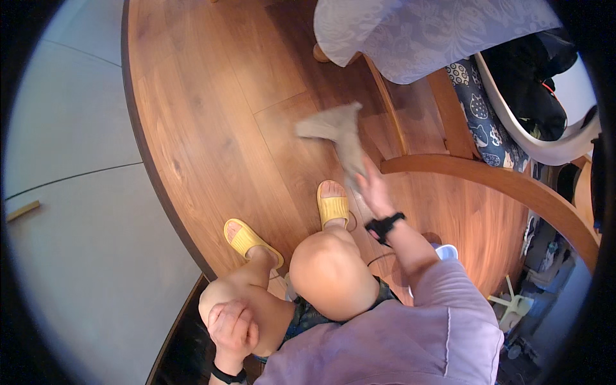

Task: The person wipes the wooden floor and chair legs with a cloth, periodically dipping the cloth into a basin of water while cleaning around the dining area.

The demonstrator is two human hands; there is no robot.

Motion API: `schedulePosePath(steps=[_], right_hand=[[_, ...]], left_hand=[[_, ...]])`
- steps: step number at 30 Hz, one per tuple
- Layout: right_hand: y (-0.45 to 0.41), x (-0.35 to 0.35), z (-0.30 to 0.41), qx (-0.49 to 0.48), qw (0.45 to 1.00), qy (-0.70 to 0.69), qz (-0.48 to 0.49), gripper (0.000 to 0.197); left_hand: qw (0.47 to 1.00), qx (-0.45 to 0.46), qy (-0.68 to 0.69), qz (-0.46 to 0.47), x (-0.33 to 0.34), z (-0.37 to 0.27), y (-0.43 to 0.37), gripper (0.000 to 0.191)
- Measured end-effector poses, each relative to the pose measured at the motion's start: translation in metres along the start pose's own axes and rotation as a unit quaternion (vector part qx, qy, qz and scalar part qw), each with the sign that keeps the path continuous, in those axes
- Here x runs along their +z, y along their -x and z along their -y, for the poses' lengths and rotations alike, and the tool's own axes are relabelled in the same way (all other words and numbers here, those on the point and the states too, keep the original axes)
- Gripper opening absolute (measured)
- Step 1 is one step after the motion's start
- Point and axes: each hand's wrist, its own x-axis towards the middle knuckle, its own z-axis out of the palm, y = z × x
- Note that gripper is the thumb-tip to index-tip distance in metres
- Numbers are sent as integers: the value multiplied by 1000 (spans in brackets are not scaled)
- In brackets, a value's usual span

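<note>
My right hand [375, 190], with a black band on the wrist, is stretched out over the wood floor and grips one end of a grey-beige cloth [337, 130]. The cloth is blurred and spreads out beyond my fingers, above the floor. My left hand [233, 325] rests curled on my left knee, with fingers bent and nothing visible in it. Below my knees are my feet in yellow slippers, the left slipper [250, 243] and the right slipper [333, 204], flat on the wood floor [207, 144].
A wooden chair [442, 110] with a cat-patterned cushion [481, 120] stands at right, holding a white basin [510, 130] of dark items. A pale patterned tablecloth [423, 33] hangs above. Grey panels [86, 250] line the left; a small stool [514, 305] lies lower right.
</note>
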Motion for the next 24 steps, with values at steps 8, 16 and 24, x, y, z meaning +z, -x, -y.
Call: schedulePosePath(steps=[8,16,24], right_hand=[[62,-67,-83,64,992,88,56,45],[-75,37,47,-144,978,93,115,47],[-99,63,88,-154,970,147,118,48]], left_hand=[[1000,-25,-3,-10,-3,3,5,19],[1000,-13,1,-8,-5,3,3,18],[1000,2,15,-25,-1,6,8,21]])
